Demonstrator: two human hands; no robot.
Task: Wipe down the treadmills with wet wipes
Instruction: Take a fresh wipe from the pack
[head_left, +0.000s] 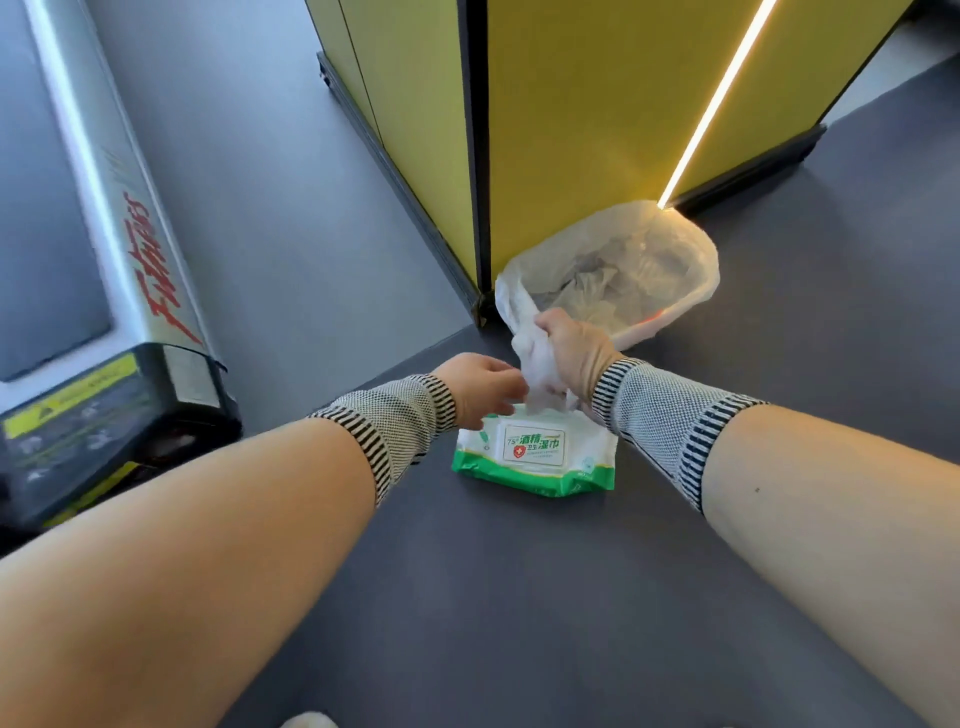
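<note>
The pack of wet wipes (535, 451) lies flat on the dark floor (519, 597), a bit past the middle of the picture at about 1 o'clock, with its long side going left to right. A white wipe (535, 358) sticks up out of its top. The right hand (574, 351) has its fingers curled tight around that wipe, right above the pack at 12 o'clock from it. The left hand (480, 387) sits at the pack's 10 o'clock edge, fingers bent toward the wipe, but I cannot tell if it pinches the wipe or just touches the pack. Both hands are close, and the right one is the one pulling, I think. The wipe looks not yet free. The treadmill (104, 291) is well apart at 9 o'clock, so the wipe must go left to reach it. A plastic bag (675, 249) with crumpled stuff stands just behind the hands at 1 o'clock, by the yellow wall (571, 130). Nothing blocks the way left.
</note>
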